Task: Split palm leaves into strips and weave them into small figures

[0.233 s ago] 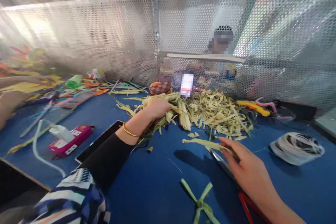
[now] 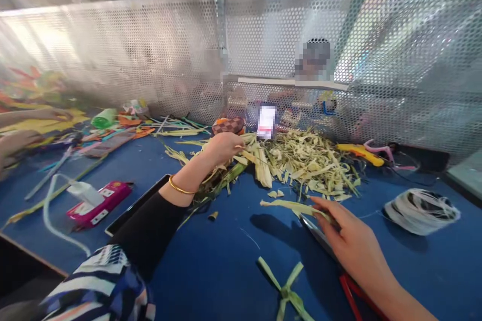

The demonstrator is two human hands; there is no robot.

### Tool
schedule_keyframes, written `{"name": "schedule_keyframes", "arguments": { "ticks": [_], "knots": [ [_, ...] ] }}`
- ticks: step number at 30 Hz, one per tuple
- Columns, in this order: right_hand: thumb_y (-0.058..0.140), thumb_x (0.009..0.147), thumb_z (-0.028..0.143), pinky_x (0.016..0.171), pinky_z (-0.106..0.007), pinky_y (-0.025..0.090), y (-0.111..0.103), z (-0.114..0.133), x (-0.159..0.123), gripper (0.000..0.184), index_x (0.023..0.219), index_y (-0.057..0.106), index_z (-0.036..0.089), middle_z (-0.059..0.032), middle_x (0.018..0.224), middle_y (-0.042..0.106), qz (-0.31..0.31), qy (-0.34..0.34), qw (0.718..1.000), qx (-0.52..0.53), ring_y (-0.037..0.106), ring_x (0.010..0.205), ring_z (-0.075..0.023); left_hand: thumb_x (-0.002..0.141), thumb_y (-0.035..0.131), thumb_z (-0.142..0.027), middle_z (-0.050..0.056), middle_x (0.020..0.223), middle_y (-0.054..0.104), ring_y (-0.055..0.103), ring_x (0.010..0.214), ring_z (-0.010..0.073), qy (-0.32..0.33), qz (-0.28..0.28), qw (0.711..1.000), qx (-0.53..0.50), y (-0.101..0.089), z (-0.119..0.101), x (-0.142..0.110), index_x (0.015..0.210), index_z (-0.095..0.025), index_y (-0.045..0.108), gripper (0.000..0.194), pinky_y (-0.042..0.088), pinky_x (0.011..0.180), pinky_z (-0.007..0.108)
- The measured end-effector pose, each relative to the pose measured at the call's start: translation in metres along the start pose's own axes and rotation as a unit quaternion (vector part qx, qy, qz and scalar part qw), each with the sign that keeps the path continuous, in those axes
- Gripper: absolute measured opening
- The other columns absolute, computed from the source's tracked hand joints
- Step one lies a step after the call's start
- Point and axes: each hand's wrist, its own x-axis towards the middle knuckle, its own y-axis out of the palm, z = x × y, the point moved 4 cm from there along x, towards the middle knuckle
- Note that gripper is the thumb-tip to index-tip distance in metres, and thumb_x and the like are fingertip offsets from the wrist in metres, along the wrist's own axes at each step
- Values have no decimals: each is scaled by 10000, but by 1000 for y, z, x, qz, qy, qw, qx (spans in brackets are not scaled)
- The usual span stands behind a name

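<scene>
My left hand (image 2: 223,146), with a gold bangle at the wrist, is closed on pale green leaf strips (image 2: 253,156) at the near edge of a heap of leaf cuttings (image 2: 312,160). My right hand (image 2: 348,243) lies over red-handled scissors (image 2: 348,286) and pinches the end of one long leaf strip (image 2: 288,204) against the blades. A small folded leaf cross (image 2: 288,291) lies on the blue table (image 2: 222,266) in front of me.
A perforated metal screen (image 2: 150,55) runs along the far edge, with another person behind it. A pink box (image 2: 100,204), a white cable, a dark tray (image 2: 135,205), a coil of white cord (image 2: 422,210), a yellow glue gun (image 2: 361,153) and coloured scraps lie around.
My left hand has lifted slightly with the strips in its grip. My right hand has stayed almost where it was.
</scene>
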Motion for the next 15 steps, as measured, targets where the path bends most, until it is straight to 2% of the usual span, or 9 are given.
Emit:
{"name": "schedule_keyframes", "arguments": {
  "ticks": [2, 4, 6, 8, 11, 13, 15],
  "knots": [
    [456, 839, 394, 752, -318, 543, -2, -1, 1, 337, 1083, 629, 239, -55, 1027, 712, -10, 11, 1000, 19, 679, 905, -228, 810, 556, -232, 43, 838, 705, 596, 770, 147, 4, -28, 999, -25, -12, -5, 3, 851, -188, 697, 153, 411, 693, 253],
    [480, 816, 415, 745, -316, 543, -5, -3, 4, 336, 1044, 649, 236, -58, 1021, 719, -24, 28, 998, 41, 682, 898, -235, 830, 533, -262, 34, 823, 700, 604, 763, 135, 7, -95, 990, -104, -26, -13, 4, 857, -186, 690, 177, 426, 708, 249],
    [504, 790, 436, 720, -318, 543, -7, -5, 9, 343, 1015, 664, 233, -59, 966, 732, -37, 52, 996, 64, 690, 823, -234, 840, 514, -277, 38, 817, 693, 605, 758, 133, -5, -161, 970, -183, -38, -22, 3, 869, -175, 685, 201, 442, 713, 255],
    [522, 769, 448, 665, -315, 541, -6, -4, 16, 350, 1001, 673, 234, -51, 897, 738, -37, 77, 993, 84, 685, 720, -225, 831, 517, -270, 46, 796, 688, 611, 721, 128, -52, -198, 936, -285, -45, -30, 1, 864, -159, 678, 199, 463, 693, 257],
    [523, 758, 416, 615, -322, 524, 2, 6, 31, 324, 978, 675, 232, -42, 821, 728, -24, 99, 989, 107, 665, 652, -220, 798, 574, -293, 45, 764, 684, 601, 591, 108, -141, -141, 869, -452, -45, -45, -3, 933, -160, 657, 207, 483, 602, 255],
    [510, 764, 386, 661, -349, 518, 9, 19, 43, 315, 973, 670, 214, -58, 804, 718, -22, 96, 987, 130, 659, 694, -230, 764, 623, -301, 51, 766, 685, 602, 577, 103, -182, -96, 826, -524, -42, -56, -7, 848, -162, 655, 165, 490, 592, 253],
    [560, 734, 375, 736, -372, 509, 16, 35, 54, 358, 1036, 654, 208, -78, 919, 712, -3, 80, 979, 186, 657, 826, -246, 733, 658, -309, 47, 749, 683, 595, 558, 95, -198, -52, 793, -573, -39, -68, -10, 763, -164, 641, 149, 489, 592, 249]
  ]
}}
